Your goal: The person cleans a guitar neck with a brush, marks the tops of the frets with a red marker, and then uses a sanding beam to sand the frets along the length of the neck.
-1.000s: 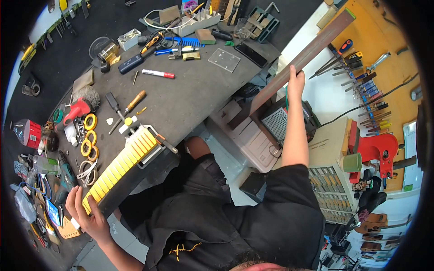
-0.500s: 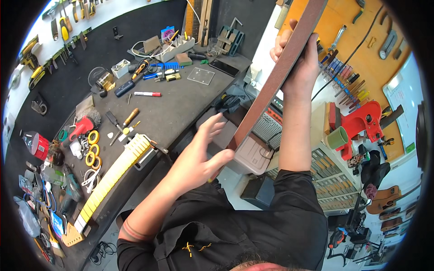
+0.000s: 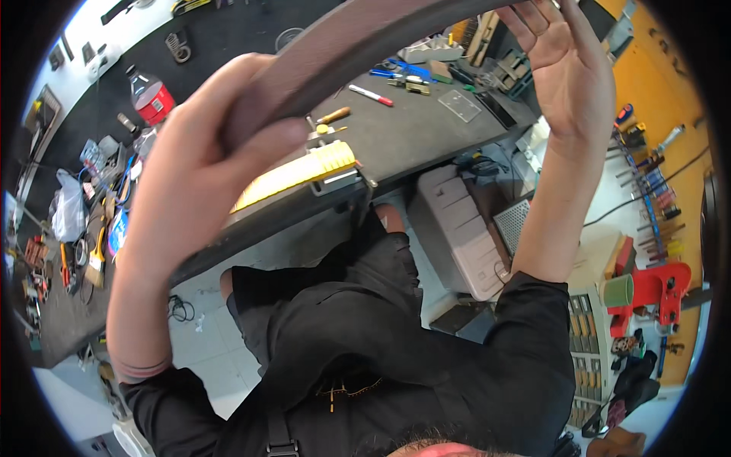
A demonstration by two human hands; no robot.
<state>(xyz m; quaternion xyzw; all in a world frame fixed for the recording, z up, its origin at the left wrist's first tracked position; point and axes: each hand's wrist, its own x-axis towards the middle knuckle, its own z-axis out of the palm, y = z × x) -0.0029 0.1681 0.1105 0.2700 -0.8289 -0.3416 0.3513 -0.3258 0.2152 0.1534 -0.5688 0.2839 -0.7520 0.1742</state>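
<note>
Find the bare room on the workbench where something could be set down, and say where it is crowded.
Bare bench top lies between the yellow ruled block, the red marker and the clear plastic square. The far left end, around the red-labelled bottle and brush, is crowded.

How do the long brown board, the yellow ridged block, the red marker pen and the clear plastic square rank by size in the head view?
1. Long brown board, though it is held close to the camera, which enlarges it.
2. Yellow ridged block.
3. Clear plastic square and red marker pen: they look too alike to rank.
</note>
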